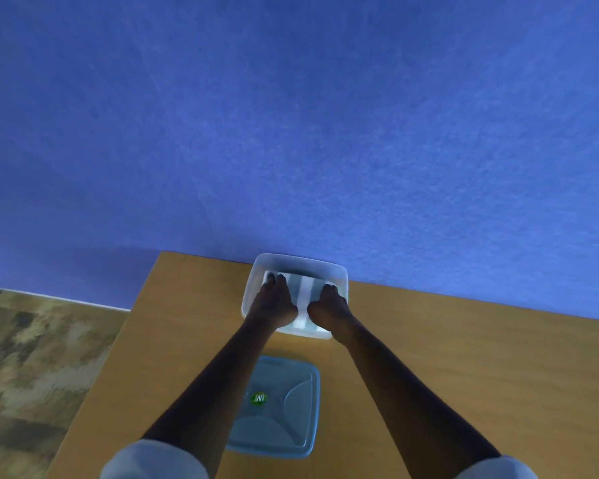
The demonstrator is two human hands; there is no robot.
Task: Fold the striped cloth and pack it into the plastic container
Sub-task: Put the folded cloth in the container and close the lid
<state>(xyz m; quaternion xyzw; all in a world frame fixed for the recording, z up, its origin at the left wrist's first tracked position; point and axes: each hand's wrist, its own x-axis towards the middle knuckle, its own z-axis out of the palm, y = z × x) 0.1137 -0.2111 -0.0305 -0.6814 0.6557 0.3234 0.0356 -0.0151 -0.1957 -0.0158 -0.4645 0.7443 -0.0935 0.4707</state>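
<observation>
Cloth (pixel 304 294), striped and folded, lies inside the plastic container (pixel 339 271) at the table's (pixel 464 357) far edge, your left hand (pixel 275 300) and right hand (pixel 329 304) apparently flat on it, lid (pixel 291 409) nearer you

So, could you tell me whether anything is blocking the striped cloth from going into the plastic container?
Nothing visible does. The striped cloth already lies inside the open plastic container, with both hands pressing on it. The lid lies apart on the table, nearer the person.
</observation>
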